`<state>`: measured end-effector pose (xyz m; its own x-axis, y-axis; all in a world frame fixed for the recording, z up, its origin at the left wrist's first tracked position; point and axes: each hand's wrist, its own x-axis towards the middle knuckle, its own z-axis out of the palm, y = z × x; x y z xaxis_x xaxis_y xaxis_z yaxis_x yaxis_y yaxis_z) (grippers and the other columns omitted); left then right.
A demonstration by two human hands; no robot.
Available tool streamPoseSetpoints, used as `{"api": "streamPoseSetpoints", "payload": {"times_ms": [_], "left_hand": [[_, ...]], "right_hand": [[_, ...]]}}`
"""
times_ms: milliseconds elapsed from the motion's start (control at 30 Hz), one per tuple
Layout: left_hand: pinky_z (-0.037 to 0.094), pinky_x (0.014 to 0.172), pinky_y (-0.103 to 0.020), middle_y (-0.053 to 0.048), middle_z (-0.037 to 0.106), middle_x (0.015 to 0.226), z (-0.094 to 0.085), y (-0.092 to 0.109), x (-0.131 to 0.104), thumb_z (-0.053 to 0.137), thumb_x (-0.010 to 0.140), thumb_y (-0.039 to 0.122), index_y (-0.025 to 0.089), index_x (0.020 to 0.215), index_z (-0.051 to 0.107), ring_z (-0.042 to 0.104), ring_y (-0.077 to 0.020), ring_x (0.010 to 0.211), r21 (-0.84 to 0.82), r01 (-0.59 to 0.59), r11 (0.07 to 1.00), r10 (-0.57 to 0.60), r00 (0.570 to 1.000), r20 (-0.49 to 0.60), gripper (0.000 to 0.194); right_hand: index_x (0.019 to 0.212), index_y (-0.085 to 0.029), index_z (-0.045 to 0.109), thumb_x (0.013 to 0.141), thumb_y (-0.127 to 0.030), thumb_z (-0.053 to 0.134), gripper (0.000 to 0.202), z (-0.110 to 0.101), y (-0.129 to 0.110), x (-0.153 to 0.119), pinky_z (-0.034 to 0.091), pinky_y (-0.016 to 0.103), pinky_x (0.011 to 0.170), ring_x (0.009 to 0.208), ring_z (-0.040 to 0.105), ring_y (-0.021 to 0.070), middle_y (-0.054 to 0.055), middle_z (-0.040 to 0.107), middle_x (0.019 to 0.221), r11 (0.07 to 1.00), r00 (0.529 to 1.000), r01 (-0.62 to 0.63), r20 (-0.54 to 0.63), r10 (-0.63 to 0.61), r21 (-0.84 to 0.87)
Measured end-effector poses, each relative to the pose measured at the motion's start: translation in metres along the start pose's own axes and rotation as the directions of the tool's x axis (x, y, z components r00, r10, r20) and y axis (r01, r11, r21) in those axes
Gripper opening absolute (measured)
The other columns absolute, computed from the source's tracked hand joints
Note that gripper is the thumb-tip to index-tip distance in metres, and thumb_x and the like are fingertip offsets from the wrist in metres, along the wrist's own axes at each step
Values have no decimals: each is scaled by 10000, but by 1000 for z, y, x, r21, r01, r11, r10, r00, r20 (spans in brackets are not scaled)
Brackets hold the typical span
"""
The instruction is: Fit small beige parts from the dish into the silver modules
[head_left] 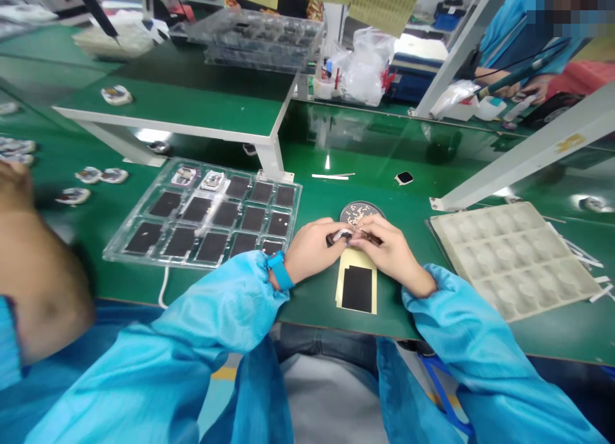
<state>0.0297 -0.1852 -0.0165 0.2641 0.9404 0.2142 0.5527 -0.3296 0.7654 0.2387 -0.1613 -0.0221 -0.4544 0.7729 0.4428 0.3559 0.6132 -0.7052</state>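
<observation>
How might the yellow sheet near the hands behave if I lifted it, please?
The yellow sheet is probably light and bendy, since it looks paper-thin. Lying flat on the green table, it may be awkward to lift. The black piece on top might shift, as no clip shows.

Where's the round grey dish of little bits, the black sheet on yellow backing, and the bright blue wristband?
Round grey dish [344, 212]: head view, its left rim.
Black sheet [357, 289]: head view, its middle.
Bright blue wristband [281, 271]: head view, its band.

Open green bench [414, 221] between right hand [391, 248] and pale tray [512, 258], clear tray [119, 247] an obstacle beside left hand [312, 248]
</observation>
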Motion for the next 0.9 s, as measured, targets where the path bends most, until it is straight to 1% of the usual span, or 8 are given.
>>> {"api": "streamPoseSetpoints", "payload": {"times_ms": [133, 233, 367, 467, 567, 633, 733, 900], "left_hand": [[493, 731, -296, -21, 723, 930, -10, 0, 3, 610, 912, 225, 277, 1160, 768, 649, -180, 809, 55, 15, 998, -17, 999, 36, 298], [482, 694, -309, -19, 744, 924, -24, -3, 19, 622, 900, 256, 271, 1172, 750, 658, -192, 780, 172, 19, 985, -34, 996, 84, 301], [473, 686, -330, -45, 740, 860, -45, -20, 77, 646, 876, 276, 220, 1128, 752, 660, -215, 750, 323, 65, 944, -91, 994, 64, 280], [502, 804, -353, -95, 747, 1014, -56, -40, 131, 635, 894, 304, 184, 1187, 734, 683, -252, 906, 357, 195, 913, -205, 979, -9, 332], [477, 978, -405, -158, 673, 1255, -58, -56, 163, 656, 901, 397, 153, 1375, 613, 617, -311, 1162, 443, 305, 843, -256, 952, -167, 535], [452, 1030, -441, -156, 624, 1321, -53, -62, 167, 674, 887, 441, 188, 1343, 634, 562, -334, 1239, 537, 290, 792, -242, 957, -159, 523], [443, 1040, -475, -143, 636, 1268, -40, -69, 160, 692, 870, 466, 216, 1192, 715, 543, -351, 1237, 599, 244, 762, -263, 963, -57, 408], [429, 1050, -502, -159, 620, 1308, -28, -81, 163, 684, 886, 448, 211, 1153, 728, 510, -368, 1271, 607, 263, 750, -281, 957, -67, 360]], "right_hand": [[879, -220, 684, 934, -272, 697, 77, -20, 11, 2, 541, 351, 826, 913, 665, 203, 42, 681, 955, 990, 989, -121, -90, 114, -73], [923, -216, 708, 979, -297, 617, 134, -32, 27, 1, 530, 388, 884, 949, 672, 229, 62, 698, 997, 950, 980, -197, -62, 187, -241], [975, -219, 734, 971, -344, 612, 175, -33, 38, -1, 534, 396, 856, 926, 679, 245, 70, 707, 991, 904, 965, -264, -95, 246, -335], [959, -222, 739, 946, -361, 638, 172, -31, 38, -1, 536, 385, 833, 896, 681, 238, 61, 706, 960, 906, 964, -266, -115, 241, -329], [952, -226, 741, 940, -355, 640, 164, -31, 37, 0, 536, 382, 831, 894, 680, 236, 58, 706, 950, 908, 964, -265, -116, 240, -326], [950, -228, 739, 940, -347, 639, 156, -33, 36, 1, 534, 380, 835, 899, 680, 235, 56, 707, 953, 908, 964, -262, -127, 232, -327], [954, -231, 733, 943, -349, 632, 156, -35, 36, 0, 531, 376, 837, 904, 683, 232, 52, 709, 965, 909, 965, -256, -149, 218, -328], [941, -233, 722, 945, -364, 622, 165, -33, 35, -2, 524, 372, 812, 891, 683, 236, 51, 714, 968, 902, 959, -275, -169, 229, -333]]}}
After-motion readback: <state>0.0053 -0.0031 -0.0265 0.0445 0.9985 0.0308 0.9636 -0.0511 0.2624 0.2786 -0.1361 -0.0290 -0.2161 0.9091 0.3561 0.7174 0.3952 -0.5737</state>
